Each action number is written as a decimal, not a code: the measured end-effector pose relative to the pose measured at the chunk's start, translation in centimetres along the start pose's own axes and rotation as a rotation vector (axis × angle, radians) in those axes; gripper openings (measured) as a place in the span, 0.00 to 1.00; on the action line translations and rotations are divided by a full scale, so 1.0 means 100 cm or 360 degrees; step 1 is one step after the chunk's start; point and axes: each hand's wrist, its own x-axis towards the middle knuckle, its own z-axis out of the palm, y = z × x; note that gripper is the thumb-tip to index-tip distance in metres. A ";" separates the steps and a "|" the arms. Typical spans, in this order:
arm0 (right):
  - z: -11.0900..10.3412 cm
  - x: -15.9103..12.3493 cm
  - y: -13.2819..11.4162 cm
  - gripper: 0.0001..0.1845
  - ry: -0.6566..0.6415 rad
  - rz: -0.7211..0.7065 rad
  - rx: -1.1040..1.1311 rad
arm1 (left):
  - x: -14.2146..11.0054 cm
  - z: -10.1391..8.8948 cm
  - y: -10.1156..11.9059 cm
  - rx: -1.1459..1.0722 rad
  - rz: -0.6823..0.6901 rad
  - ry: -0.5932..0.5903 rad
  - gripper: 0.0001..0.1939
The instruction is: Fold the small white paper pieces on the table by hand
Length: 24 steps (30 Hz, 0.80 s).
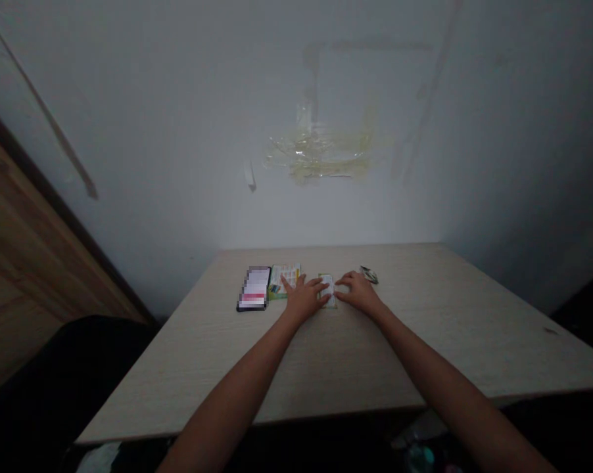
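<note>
The small white-and-green printed paper (329, 286) lies flat on the pale wood-grain table (425, 355), between the person's two bare hands, and serves as the landmark.

The left hand (304, 299) is to its left, palm down and open, with the fingers spread; some fingertips reach onto the paper's left part, while the outermost finger extends over a larger white, green and yellow printed leaflet (286, 274). The right hand (358, 290) is at the paper's right edge, partly open, its fingers bent and its fingertips at or just beside that edge. Whether either hand pinches the paper cannot be told.

Farther left of the paper, beyond the leaflet, lies a dark-edged phone (254, 289) with a lit, pixelated screen. To the paper's right, just behind the right hand, is a small dark-and-light object (369, 274), too small to identify. Behind the paper and above the table, clear, yellowed tape (326, 156) clings to the grey-white wall (178, 131).
</note>
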 end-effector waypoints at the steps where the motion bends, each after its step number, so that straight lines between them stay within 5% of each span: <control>1: 0.000 -0.001 0.001 0.19 -0.0013 -0.0014 0.0017 | 0.000 0.000 0.000 -0.0004 0.0003 0.0003 0.22; 24: -0.004 -0.014 0.012 0.37 -0.0217 -0.0194 0.0075 | -0.003 0.000 0.000 -0.0035 0.0030 0.0053 0.20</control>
